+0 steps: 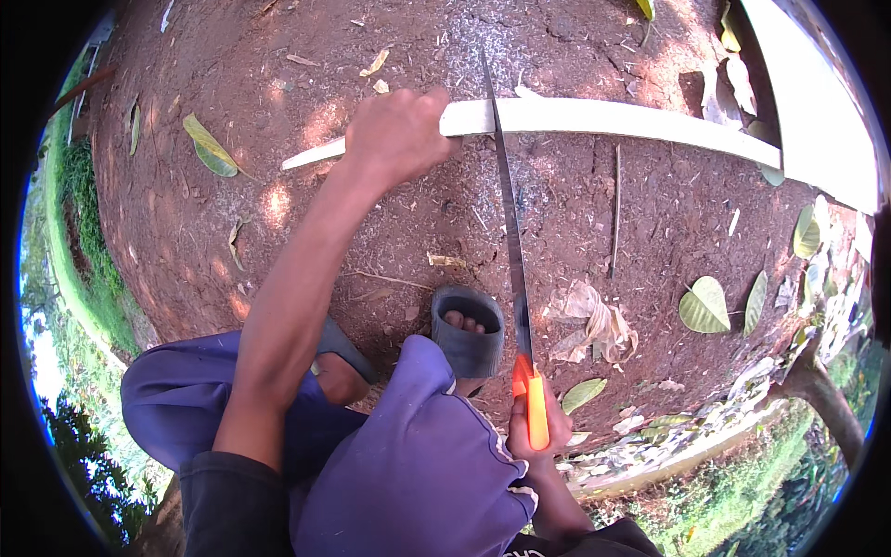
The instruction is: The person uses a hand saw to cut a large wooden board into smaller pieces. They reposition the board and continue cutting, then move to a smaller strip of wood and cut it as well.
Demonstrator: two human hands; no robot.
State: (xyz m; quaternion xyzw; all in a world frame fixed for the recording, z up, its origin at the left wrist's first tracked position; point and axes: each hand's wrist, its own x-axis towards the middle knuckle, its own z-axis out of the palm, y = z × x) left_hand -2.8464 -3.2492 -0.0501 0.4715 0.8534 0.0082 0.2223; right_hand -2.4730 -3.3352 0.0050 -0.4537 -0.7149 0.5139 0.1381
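Observation:
A long, narrow white strip [594, 117], like a board or plastic trim, runs left to right ahead of me. My left hand [394, 135] is closed around it, left of its middle, and a short tapering end sticks out past the hand. In my right hand [538, 422] is the orange handle of a handsaw [516, 251]. The long dark blade points away from me and crosses the strip just right of my left hand. Whether the teeth have cut into the strip I cannot tell.
A large white panel [821, 93] lies at the far right, by the strip's right end. Whitish shavings, dry leaves [594, 325] and a thin stick [616, 209] are scattered over brown soil. My sandalled foot [467, 325] is left of the blade. A tree branch [821, 395] stands at right.

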